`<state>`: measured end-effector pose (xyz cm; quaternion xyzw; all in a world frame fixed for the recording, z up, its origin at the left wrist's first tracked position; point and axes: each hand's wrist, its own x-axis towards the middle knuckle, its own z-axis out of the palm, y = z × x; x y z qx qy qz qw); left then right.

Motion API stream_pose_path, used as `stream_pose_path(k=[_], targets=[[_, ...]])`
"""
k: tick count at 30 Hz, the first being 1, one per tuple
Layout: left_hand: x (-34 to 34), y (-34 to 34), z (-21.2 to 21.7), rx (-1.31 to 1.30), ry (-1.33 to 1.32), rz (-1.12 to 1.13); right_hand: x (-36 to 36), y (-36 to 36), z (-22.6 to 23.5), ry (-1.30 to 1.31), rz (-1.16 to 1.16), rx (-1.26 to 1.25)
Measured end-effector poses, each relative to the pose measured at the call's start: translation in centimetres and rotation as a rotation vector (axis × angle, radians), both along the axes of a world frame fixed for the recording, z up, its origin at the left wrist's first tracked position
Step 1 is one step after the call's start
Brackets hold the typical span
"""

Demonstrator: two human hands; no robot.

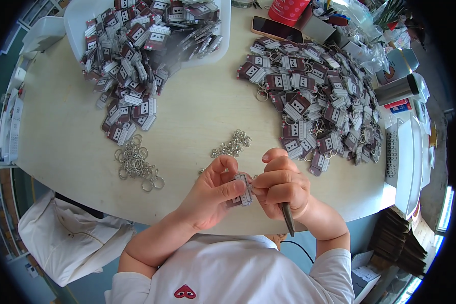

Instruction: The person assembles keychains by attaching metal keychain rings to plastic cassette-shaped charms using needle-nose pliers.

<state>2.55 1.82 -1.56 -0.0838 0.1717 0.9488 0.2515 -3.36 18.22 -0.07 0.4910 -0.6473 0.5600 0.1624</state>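
Note:
My left hand (pixel 207 198) is closed on a small flat keychain charm (pixel 243 196), dark and grey in a clear casing, pinched between thumb and fingers. Right beside it, my right hand (pixel 287 188) is curled with its fingertips at the charm's end; whatever tiny part they pinch there is hidden. Out of the right fist, toward me, points the tapered dark metal nose of pliers (pixel 288 219). Just beyond my hands lies a little heap of small metal chain links (pixel 234 144). Farther left is a pile of split rings (pixel 133 158).
A white bin (pixel 225 35) overflows with charms (pixel 124 61) at the far left. Charms with rings (pixel 309 101) form a big heap on the right. Behind that heap lie a phone (pixel 277 29) and a red cup (pixel 288 11); a metal tumbler (pixel 397 90) is at the right edge.

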Motion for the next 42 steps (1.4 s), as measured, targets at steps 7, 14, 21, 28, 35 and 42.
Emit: stream_pose_path(k=[7,14,21,28,35,42], targets=[[0.1,0.1,1.5,-0.125,-0.029,0.129,0.3,0.5,1.3,-0.656,0.117,0.034],[0.3,0.2,1.5,-0.237,-0.019,0.189,0.0,0.1,2.0,-0.04,-0.178,0.521],[0.4,-0.9,1.4,-0.28,0.099,0.121,-0.1,0.1,1.7,0.119,-0.231,0.626],[0.7,-1.0,1.1,-0.394,0.066,0.118,-0.2,-0.1,0.7,0.101,-0.211,0.666],[-0.1,-5.8,1.3,-2.055,0.833,0.398,-3.3,3.7,1.7,-0.002,-0.622,0.594],[-1.3,-13.7,-0.1,-2.615,0.581,0.192,-7.9,8.3,3.7,-0.09,-1.141,0.507]])
